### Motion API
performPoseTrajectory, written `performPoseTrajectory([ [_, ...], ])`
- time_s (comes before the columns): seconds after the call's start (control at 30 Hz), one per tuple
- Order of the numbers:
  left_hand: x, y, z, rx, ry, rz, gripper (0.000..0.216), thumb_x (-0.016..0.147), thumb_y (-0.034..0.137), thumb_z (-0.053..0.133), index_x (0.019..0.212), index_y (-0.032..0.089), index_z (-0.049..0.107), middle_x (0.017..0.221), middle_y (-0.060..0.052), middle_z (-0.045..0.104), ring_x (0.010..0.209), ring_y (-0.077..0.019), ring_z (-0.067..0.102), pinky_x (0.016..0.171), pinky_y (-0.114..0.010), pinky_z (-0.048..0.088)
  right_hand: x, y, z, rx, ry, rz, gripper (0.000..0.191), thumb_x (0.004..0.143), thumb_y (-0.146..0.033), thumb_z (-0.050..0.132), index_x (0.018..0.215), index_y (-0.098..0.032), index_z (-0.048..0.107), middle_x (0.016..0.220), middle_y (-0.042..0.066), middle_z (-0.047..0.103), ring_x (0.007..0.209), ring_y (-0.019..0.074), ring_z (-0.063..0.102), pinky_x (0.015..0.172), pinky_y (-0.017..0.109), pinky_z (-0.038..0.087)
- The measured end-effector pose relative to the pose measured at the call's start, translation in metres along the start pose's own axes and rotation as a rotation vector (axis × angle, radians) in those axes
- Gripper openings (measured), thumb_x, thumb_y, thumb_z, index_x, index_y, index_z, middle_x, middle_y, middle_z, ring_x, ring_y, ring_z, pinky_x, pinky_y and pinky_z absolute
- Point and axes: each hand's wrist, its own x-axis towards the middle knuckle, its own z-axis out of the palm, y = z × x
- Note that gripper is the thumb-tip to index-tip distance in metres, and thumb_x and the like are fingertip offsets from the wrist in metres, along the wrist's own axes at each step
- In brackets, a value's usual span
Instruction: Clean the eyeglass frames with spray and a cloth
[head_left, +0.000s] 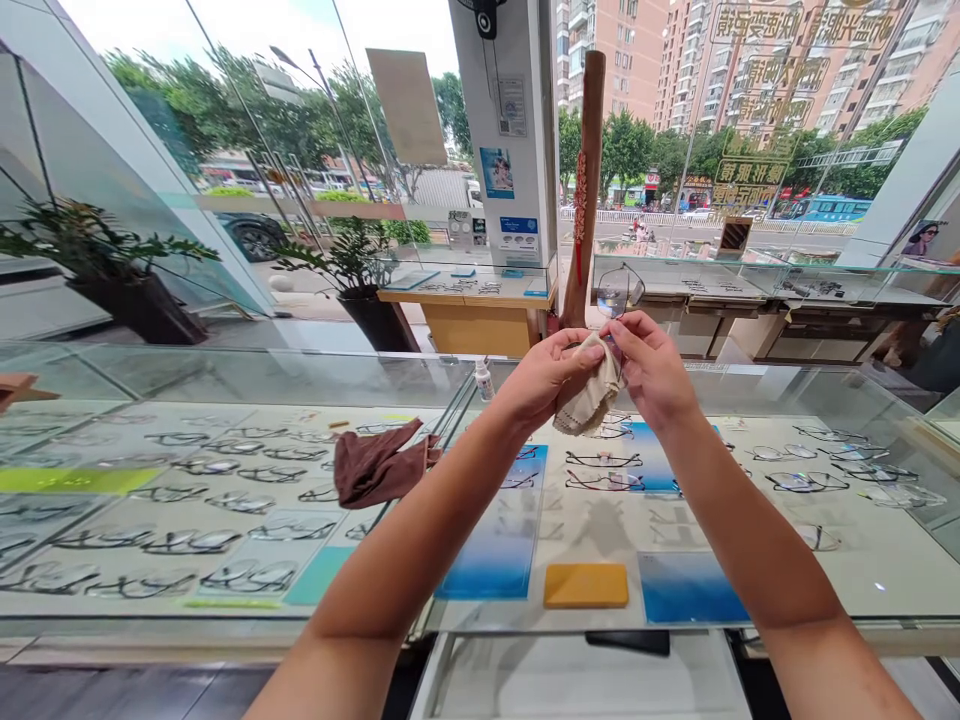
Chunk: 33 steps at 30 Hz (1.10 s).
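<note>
I hold a pair of thin-framed glasses [621,289] up above a glass display counter [420,385]. My left hand [541,380] is closed on a beige cleaning cloth [590,398] that hangs down between both hands. My right hand [651,368] pinches the glasses at their lower edge, with the cloth pressed against them. One lens shows above my fingers; the rest of the frame is hidden behind my hands.
A brown cloth [377,465] lies crumpled on the counter glass to the left. A small white bottle [484,380] stands near the counter's back edge. Several glasses lie in rows inside the case, with a yellow pad [586,585]. A wooden post [583,190] and potted plants [360,270] stand behind.
</note>
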Motion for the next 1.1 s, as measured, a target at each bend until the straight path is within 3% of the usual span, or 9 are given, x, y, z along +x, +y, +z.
performPoseTrajectory([
  [0.3, -0.002, 0.004, -0.002, 0.131, -0.025, -0.082, 0.058, 0.06, 0.052, 0.101, 0.088, 0.011, 0.071, 0.075, 0.0, 0.071, 0.062, -0.0083, 0.062, 0.058, -0.021, 0.046, -0.002, -0.001, 0.0, 0.052, -0.02, 0.047, 0.032, 0.07, -0.036, 0.093, 0.079, -0.023, 0.065, 0.082, -0.004, 0.07, 0.072, 0.0096, 0.062, 0.064, 0.023, 0.054],
  [0.5, 0.0, 0.007, -0.01, 0.126, -0.101, -0.053, 0.051, 0.065, 0.045, 0.1, 0.092, 0.009, 0.075, 0.081, -0.003, 0.073, 0.069, -0.0107, 0.065, 0.067, -0.023, 0.049, -0.001, 0.001, -0.001, 0.028, -0.042, 0.062, 0.035, 0.074, -0.04, 0.092, 0.081, -0.023, 0.062, 0.083, -0.005, 0.07, 0.069, 0.0086, 0.062, 0.061, 0.023, 0.053],
  [0.6, 0.002, 0.01, -0.012, 0.089, -0.121, -0.102, 0.051, 0.067, 0.04, 0.099, 0.1, 0.011, 0.073, 0.08, -0.001, 0.072, 0.065, -0.01, 0.064, 0.063, -0.023, 0.049, 0.0, 0.003, 0.0, 0.021, -0.038, 0.07, 0.038, 0.071, -0.042, 0.093, 0.082, -0.023, 0.062, 0.086, -0.005, 0.071, 0.067, 0.0083, 0.06, 0.057, 0.022, 0.05],
  [0.8, 0.004, 0.011, -0.009, -0.022, -0.242, -0.178, 0.047, 0.068, 0.035, 0.098, 0.097, 0.014, 0.067, 0.066, 0.004, 0.064, 0.051, -0.0059, 0.055, 0.05, -0.019, 0.04, -0.001, 0.0, 0.002, 0.079, -0.025, 0.065, 0.041, 0.061, -0.042, 0.098, 0.078, -0.024, 0.065, 0.086, -0.005, 0.071, 0.073, 0.0089, 0.06, 0.064, 0.022, 0.052],
  [1.0, -0.001, 0.007, -0.002, -0.041, -0.202, -0.154, 0.052, 0.064, 0.032, 0.101, 0.101, 0.014, 0.069, 0.084, -0.002, 0.073, 0.068, -0.0106, 0.067, 0.062, -0.021, 0.05, -0.002, -0.002, 0.0, 0.058, -0.039, 0.061, 0.038, 0.069, -0.04, 0.094, 0.082, -0.025, 0.061, 0.09, -0.004, 0.071, 0.074, 0.0101, 0.061, 0.064, 0.024, 0.054],
  [1.1, -0.004, 0.006, 0.001, 0.02, -0.185, -0.109, 0.051, 0.064, 0.038, 0.101, 0.099, 0.013, 0.071, 0.083, -0.002, 0.073, 0.07, -0.012, 0.068, 0.069, -0.024, 0.053, -0.002, -0.001, 0.0, 0.048, -0.066, 0.028, 0.038, 0.072, -0.04, 0.092, 0.082, -0.025, 0.059, 0.087, -0.005, 0.069, 0.071, 0.0089, 0.06, 0.065, 0.023, 0.055],
])
